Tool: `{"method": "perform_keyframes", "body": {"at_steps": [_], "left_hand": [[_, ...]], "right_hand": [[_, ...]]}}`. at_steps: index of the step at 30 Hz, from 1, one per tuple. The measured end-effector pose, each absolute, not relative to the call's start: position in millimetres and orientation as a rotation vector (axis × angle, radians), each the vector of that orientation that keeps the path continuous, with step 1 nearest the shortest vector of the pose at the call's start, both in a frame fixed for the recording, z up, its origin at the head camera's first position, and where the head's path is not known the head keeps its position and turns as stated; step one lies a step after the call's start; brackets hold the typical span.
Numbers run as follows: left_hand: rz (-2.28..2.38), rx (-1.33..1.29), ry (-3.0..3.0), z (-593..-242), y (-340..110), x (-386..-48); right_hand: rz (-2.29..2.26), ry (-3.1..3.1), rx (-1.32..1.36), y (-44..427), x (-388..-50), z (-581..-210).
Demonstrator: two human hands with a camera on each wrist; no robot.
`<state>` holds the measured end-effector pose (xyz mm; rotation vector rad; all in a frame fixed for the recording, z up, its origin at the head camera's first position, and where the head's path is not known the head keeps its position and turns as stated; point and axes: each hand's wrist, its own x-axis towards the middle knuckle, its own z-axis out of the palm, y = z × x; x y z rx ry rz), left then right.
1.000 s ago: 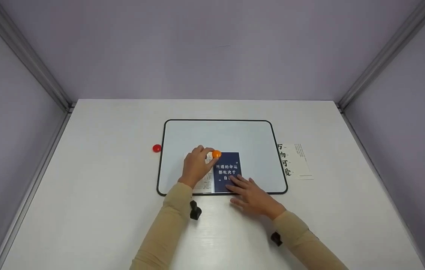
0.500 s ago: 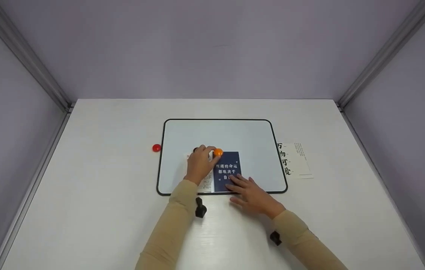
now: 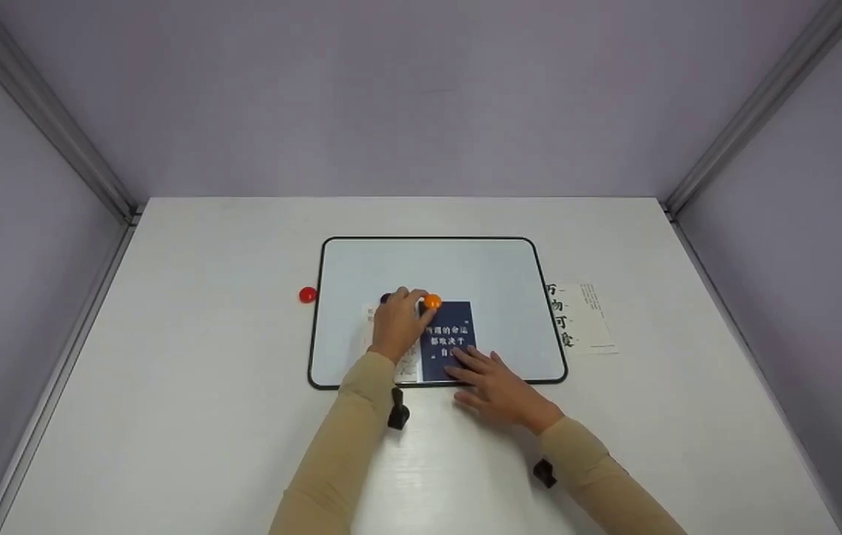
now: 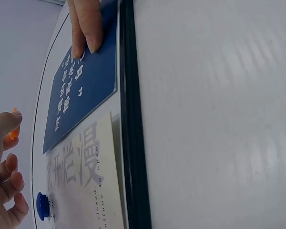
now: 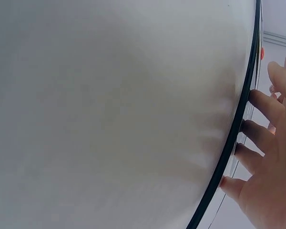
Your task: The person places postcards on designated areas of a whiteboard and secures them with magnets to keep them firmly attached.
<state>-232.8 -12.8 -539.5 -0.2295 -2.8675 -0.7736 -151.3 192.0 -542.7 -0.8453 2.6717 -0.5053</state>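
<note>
In the head view, my left hand point(image 3: 397, 327) pinches an orange round magnet point(image 3: 432, 302) between thumb and index finger, at the upper left corner of a dark blue card point(image 3: 447, 316) with white writing. Under this hand lies a cream card point(image 3: 408, 365), partly hidden. The left wrist view shows a blue magnet point(image 4: 43, 206) on that cream card. My right hand point(image 3: 504, 390) has its fingers spread, fingertips resting on the blue card's lower right part. Both cards lie side by side on a black-framed whiteboard point(image 3: 421, 264), along its near edge.
A red round magnet point(image 3: 307, 295) sits on the white table point(image 3: 190, 334) just left of the whiteboard. At its right edge lies another cream card point(image 3: 593, 319) with black writing, its left end meeting the frame. Walls point(image 3: 406, 96) enclose the table behind and at both sides.
My left hand, with the orange magnet, has shifted slightly right onto the blue card's corner. The dark magnet now shows beside its knuckles. My right hand has stayed in place.
</note>
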Motion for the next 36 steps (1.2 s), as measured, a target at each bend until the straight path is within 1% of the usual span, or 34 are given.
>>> {"method": "perform_keyframes", "body": {"at_steps": [10,25,36], "left_hand": [[-0.866,-0.241,-2.879,-540.1,-6.5,-236.8],[-0.843,-0.188,-2.978,-546.8,5.9,-242.8],[-0.767,-0.189,-2.912,-545.0,7.4,-245.8]], "right_hand": [[-0.506,2.649,-0.816,189.8,-150.6,-541.5],[-0.527,2.658,-0.806,188.6,-148.9,-541.5],[-0.532,2.655,-0.81,188.5,-148.5,-541.0]]}}
